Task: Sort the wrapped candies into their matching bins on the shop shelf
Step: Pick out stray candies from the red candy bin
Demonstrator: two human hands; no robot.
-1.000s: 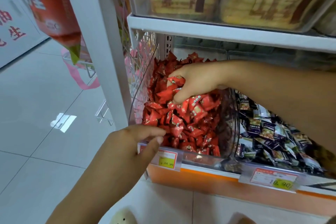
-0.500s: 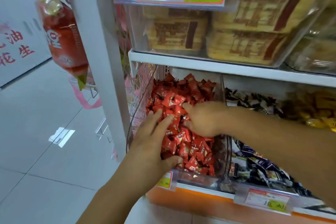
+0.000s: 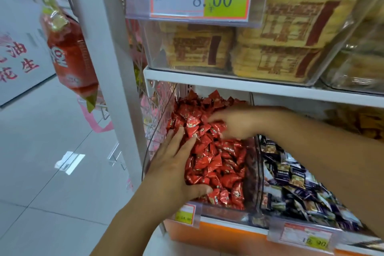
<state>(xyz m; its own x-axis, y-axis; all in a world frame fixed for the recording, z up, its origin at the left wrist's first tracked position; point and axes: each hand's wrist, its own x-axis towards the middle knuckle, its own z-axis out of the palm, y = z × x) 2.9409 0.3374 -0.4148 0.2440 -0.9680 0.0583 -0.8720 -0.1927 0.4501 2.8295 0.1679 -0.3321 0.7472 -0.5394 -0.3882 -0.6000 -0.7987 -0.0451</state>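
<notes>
Head view, the only one. Heaped in a clear bin at centre frame, on the orange-fronted shelf: red wrapped candies, small pillow-shaped pieces in shiny foil with a pale round mark and crimped ends, piled higher toward the back. Probably very light and loose, glossy enough to slide over one another, crackly but not fragile. Best scooped by the handful from underneath, or picked singly across the plump middle, not by a flimsy end. Flat on the front-left of the heap: left hand, grip spread, fingers straight and pressing the wrappers, thumb low near the front lip. Reaching in from the right of frame to the upper part of the heap: right hand, fingers bent down into the candies, blurred; cannot tell whether pinching a piece or only raking. Just right of the divider wall, a neighbouring bin of dark-wrapped packets
</notes>
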